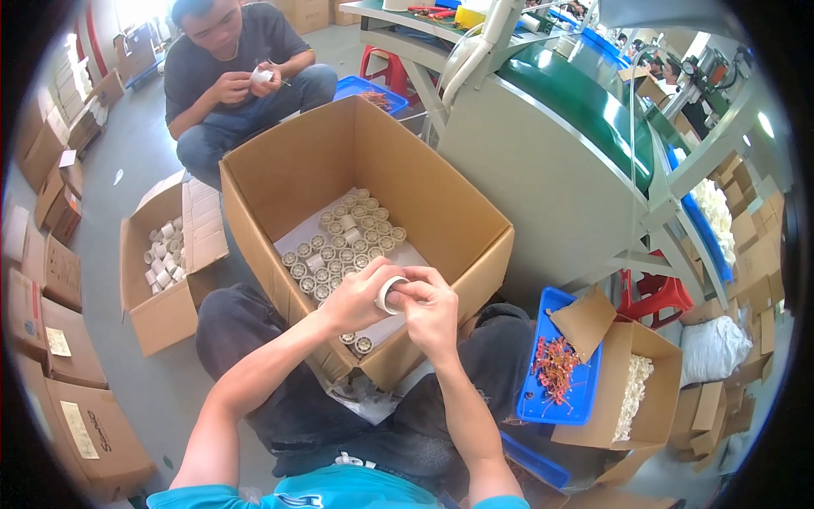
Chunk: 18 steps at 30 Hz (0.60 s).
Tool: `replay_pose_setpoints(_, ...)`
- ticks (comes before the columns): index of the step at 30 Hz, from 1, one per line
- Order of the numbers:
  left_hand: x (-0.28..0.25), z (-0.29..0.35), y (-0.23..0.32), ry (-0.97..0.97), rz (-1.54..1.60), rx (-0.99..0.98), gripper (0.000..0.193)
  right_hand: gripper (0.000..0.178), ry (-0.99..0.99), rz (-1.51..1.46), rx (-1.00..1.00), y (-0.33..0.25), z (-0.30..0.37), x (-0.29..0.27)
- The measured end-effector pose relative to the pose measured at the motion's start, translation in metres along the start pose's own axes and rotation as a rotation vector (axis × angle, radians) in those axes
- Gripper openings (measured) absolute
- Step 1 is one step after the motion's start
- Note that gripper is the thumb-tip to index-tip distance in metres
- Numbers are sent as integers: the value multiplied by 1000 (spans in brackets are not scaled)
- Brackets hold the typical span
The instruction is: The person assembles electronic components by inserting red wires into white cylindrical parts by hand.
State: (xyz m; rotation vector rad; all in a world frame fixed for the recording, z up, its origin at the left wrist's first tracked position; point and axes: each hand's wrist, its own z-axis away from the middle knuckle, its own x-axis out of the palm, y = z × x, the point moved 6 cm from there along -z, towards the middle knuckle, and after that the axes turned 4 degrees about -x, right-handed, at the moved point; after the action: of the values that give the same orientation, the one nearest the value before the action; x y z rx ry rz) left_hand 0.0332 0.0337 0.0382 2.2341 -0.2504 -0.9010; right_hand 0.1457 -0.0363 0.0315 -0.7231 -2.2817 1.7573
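Between my two hands is a white round plastic cup (389, 291), its open end tilted toward my right side. My left hand (356, 299) wraps round its outer wall. The fingers of my right hand (428, 312) are closed at the cup's rim, with the thumb at the opening; whether they also pinch a small piece inside is hidden. Below and beyond my hands stands a large open cardboard box (441, 199). On its bottom, rows of similar white round parts (343, 240) sit upright on a pale sheet, a few lying on their sides.
Left, a smaller carton (161, 318) holds loose white cups. Right, a blue tray (555, 411) carries red-orange small wired parts (555, 369), beside a carton (657, 407) of small white pieces. Opposite, a person (246, 76) handles a white part. A green conveyor belt (577, 102) stands behind.
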Motion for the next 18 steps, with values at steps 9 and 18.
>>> replay_pose_setpoints(9,3,-3,2,-123,-8,17,41,15,-43,109,-154,-5,0,-3)
replay_pose_setpoints(18,-6,1,4,-59,-120,46,47,16,-82,-181,82,13,-2,3)
